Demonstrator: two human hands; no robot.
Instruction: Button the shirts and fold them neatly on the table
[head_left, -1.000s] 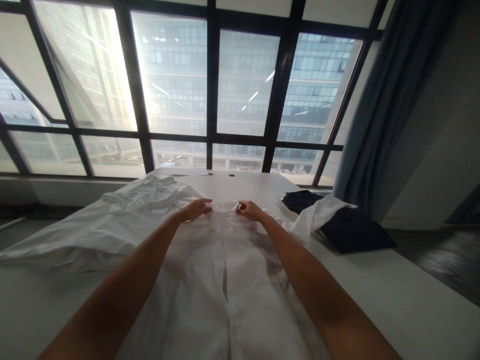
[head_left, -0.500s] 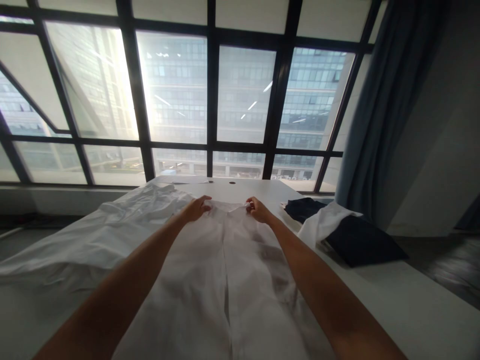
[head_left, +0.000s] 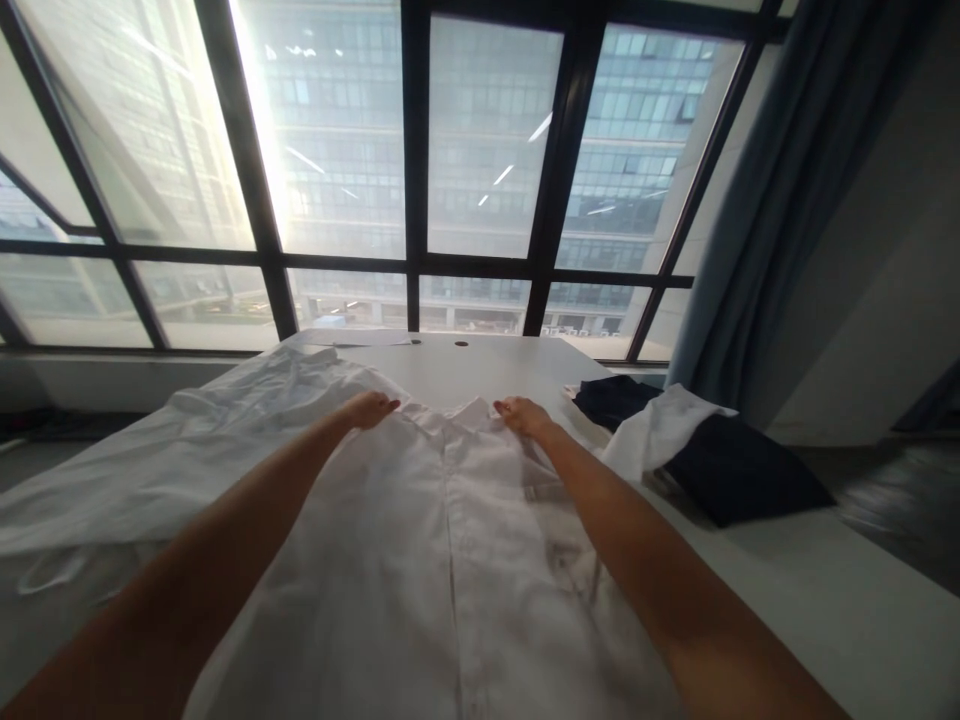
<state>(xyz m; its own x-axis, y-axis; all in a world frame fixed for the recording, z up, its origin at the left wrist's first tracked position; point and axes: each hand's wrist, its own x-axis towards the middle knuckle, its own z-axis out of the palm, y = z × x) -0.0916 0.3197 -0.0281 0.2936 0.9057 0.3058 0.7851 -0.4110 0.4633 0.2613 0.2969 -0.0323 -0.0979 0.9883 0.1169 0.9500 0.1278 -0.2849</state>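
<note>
A white lab coat (head_left: 397, 560) lies spread out before me, its collar at the far end and its front opening running toward me down the middle. My left hand (head_left: 372, 408) is closed on the cloth at the left of the collar. At the right of the collar, my right hand (head_left: 523, 415) pinches the fabric between thumb and fingers. Creases and shadows run down the coat's right side, partly behind my right forearm. The lower end passes out of view at the bottom.
Another white garment (head_left: 217, 430) lies rumpled on the left of the white table (head_left: 510, 365). Dark navy cloth (head_left: 742, 475) with a white cloth (head_left: 664, 430) over it lies at the right. Behind the table stand framed windows (head_left: 491, 150) and a blue-grey curtain (head_left: 742, 230).
My left hand has moved left, and the hands are farther apart. The collar now stands up more clearly between them. The view has tipped down slightly.
</note>
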